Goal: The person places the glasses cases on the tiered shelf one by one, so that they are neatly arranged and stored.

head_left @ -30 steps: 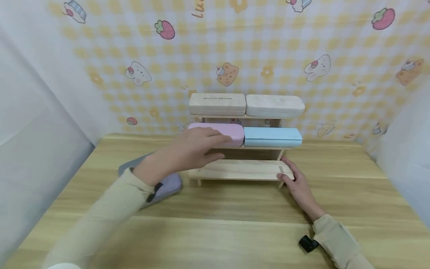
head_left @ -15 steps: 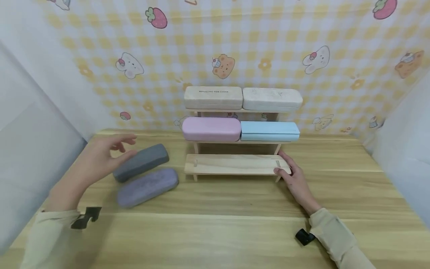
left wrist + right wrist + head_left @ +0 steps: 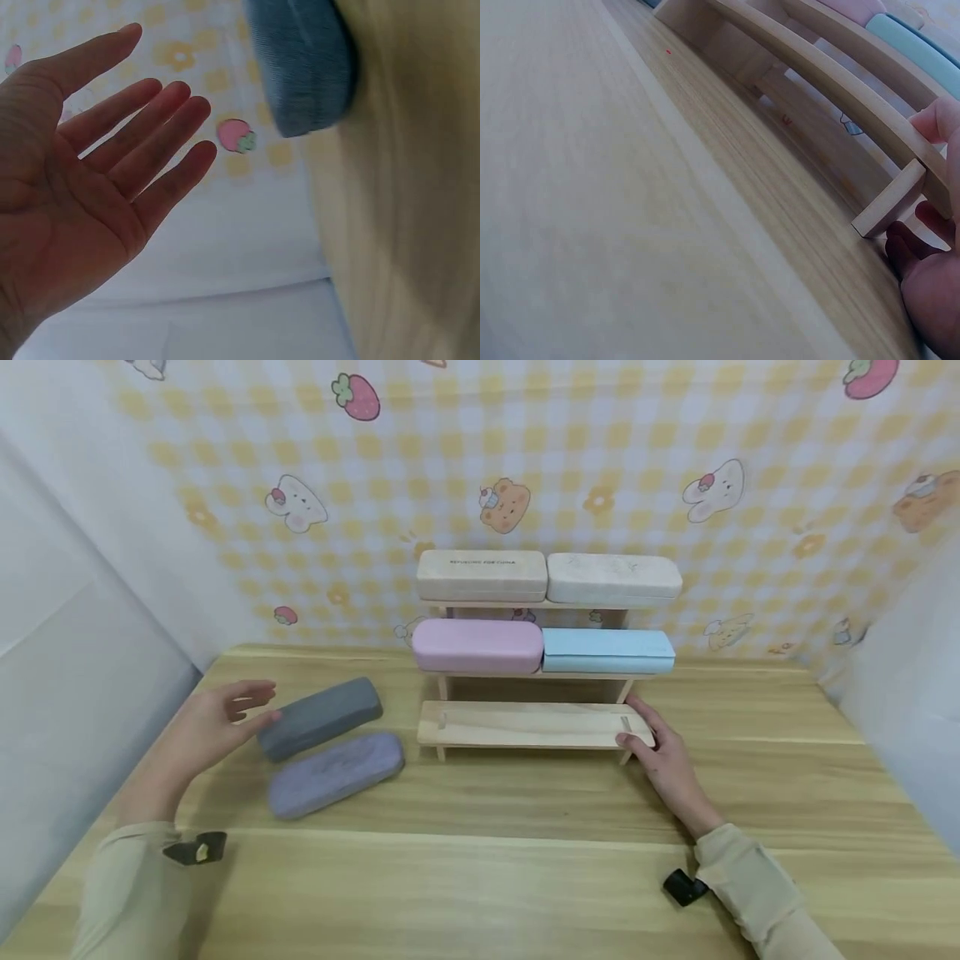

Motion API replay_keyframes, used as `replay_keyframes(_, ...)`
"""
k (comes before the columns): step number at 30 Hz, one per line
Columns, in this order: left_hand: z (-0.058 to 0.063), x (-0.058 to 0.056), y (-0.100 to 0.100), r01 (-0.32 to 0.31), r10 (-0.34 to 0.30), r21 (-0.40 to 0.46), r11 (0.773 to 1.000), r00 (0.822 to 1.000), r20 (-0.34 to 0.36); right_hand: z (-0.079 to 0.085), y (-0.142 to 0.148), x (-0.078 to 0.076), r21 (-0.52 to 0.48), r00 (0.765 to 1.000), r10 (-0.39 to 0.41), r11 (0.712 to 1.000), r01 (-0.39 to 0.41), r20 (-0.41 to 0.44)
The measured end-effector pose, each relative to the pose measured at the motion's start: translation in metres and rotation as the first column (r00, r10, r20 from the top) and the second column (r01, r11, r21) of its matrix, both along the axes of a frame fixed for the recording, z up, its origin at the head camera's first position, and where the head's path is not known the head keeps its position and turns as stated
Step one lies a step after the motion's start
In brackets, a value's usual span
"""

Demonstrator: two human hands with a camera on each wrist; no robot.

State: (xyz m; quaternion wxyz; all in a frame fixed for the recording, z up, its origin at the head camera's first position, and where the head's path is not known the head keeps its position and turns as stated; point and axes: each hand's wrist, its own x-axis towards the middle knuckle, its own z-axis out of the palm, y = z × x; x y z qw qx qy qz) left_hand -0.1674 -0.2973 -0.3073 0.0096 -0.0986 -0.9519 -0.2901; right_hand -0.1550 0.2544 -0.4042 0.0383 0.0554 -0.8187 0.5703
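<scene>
My left hand (image 3: 206, 727) is over the left end of a dark grey glasses case (image 3: 321, 718), its fingers spread and loosely bent. In the left wrist view a gap shows between the hand (image 3: 105, 165) and the case (image 3: 304, 67). A purple-grey glasses case (image 3: 336, 774) lies just in front of the grey one. My right hand (image 3: 670, 768) grips the right end of the bottom tier of a wooden step rack (image 3: 532, 725), thumb on top and fingers beneath. A pink case (image 3: 477, 646) and a light blue case (image 3: 608, 651) sit side by side on the middle tier.
On the top tier stand a beige case (image 3: 482, 576) with small lettering and a white case (image 3: 613, 578). A checked cloth (image 3: 420, 460) hangs behind the wooden table (image 3: 480, 893). White panels (image 3: 82, 568) flank both sides.
My left hand has come off the pink case on the middle tier and swung left and down to the grey case. The right hand keeps its hold on the rack.
</scene>
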Motion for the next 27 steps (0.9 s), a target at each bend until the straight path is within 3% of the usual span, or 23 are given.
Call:
replay_keyframes(3, -0.012, -0.001, -0.013, 0.002, -0.002, 0.027, 1.000, 1.000, 0.013, -0.001, -0.003, -0.001, 0.003, 1.000, 0.013, 1.000, -0.013, 0.007)
replay_keyframes(9, -0.032, -0.006, -0.026, 0.038, -0.054, 0.123, 0.992, 0.991, 0.125, 0.000, -0.002, 0.000, 0.006, 1.000, -0.004, 1.000, 0.004, -0.001)
replay_keyframes(18, -0.043, -0.011, -0.024, 0.050, -0.086, 0.135, 0.990, 0.959, 0.272, 0.000, -0.001, 0.001, 0.004, 1.000, -0.010, 1.000, 0.010, 0.007)
replay_keyframes(21, -0.046, -0.011, -0.022, 0.066, -0.094, 0.110, 0.992, 0.957, 0.275, 0.001, 0.001, 0.000, 0.010, 1.000, -0.011, 1.000, 0.012, -0.007)
replay_keyframes(27, -0.048, -0.012, -0.019, 0.076, -0.085, 0.049, 0.996, 0.972, 0.221, 0.000, 0.001, -0.001, 0.004, 1.000, -0.002, 1.000, 0.002, -0.007)
